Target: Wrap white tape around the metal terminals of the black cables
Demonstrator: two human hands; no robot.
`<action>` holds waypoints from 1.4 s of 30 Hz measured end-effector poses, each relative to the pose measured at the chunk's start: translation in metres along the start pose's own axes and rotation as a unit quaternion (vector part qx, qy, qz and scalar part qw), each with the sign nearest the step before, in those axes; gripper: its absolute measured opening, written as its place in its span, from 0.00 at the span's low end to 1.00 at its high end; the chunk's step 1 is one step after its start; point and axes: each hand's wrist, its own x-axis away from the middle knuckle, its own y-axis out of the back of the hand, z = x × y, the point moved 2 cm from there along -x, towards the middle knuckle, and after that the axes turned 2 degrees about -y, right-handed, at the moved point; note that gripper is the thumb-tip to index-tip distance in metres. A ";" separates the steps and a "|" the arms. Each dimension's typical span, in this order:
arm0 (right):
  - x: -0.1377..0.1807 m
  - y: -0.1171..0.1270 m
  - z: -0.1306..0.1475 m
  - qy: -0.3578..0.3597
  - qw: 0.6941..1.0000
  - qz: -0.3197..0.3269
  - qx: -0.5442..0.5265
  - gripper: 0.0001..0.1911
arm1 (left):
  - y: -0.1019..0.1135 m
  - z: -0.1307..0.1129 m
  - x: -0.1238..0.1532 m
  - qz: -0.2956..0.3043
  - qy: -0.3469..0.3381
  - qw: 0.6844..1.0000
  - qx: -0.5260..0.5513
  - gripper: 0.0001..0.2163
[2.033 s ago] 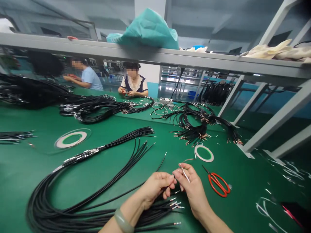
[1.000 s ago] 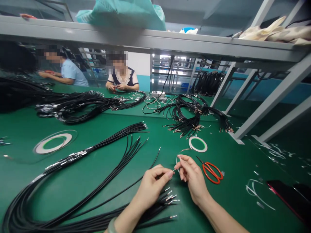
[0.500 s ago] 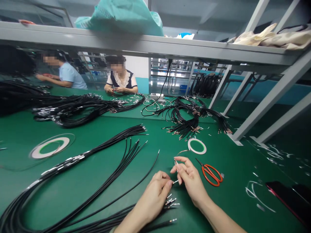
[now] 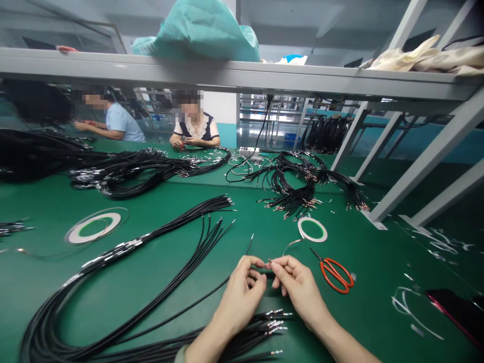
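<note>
My left hand [image 4: 244, 290] is closed, fingers curled, around a black cable whose short dark stretch [image 4: 269, 276] shows between my hands. Its tip is hidden by my fingers. My right hand [image 4: 298, 285] is closed in a pinch, its fingertips meeting my left index finger. A thin tape strip [image 4: 291, 245] runs from the white-and-green tape roll [image 4: 312, 230] to my right fingers; the pinched bit is too small to see well. Below my hands lie several black cables with silver tips [image 4: 274, 325]. Orange-handled scissors [image 4: 336, 275] lie open right of my right hand.
A large bent bundle of black cables [image 4: 151, 237] lies on the left, near a second tape roll [image 4: 94, 228]. More cable bundles [image 4: 291, 186] lie farther back. A metal shelf [image 4: 321, 78] crosses above. Clear scraps and a dark phone-like object [image 4: 454, 310] lie right. Two people sit opposite.
My hands have come together; the silver cable tip that showed between them is now covered by my fingers. The whole view has shifted, so the table things appear farther right.
</note>
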 end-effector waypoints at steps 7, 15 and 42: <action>0.003 -0.006 -0.004 -0.021 0.999 0.037 -0.022 0.16 | 0.007 0.001 -0.004 -0.058 -0.077 0.995 -0.009 0.09; 0.006 -0.014 -0.010 -0.061 0.992 0.054 -0.098 0.18 | 0.009 -0.001 -0.003 -0.094 -0.106 0.989 -0.032 0.05; 0.009 -0.019 -0.004 -0.090 0.986 0.014 -0.141 0.20 | 0.009 -0.011 -0.002 -0.102 -0.101 0.989 -0.018 0.08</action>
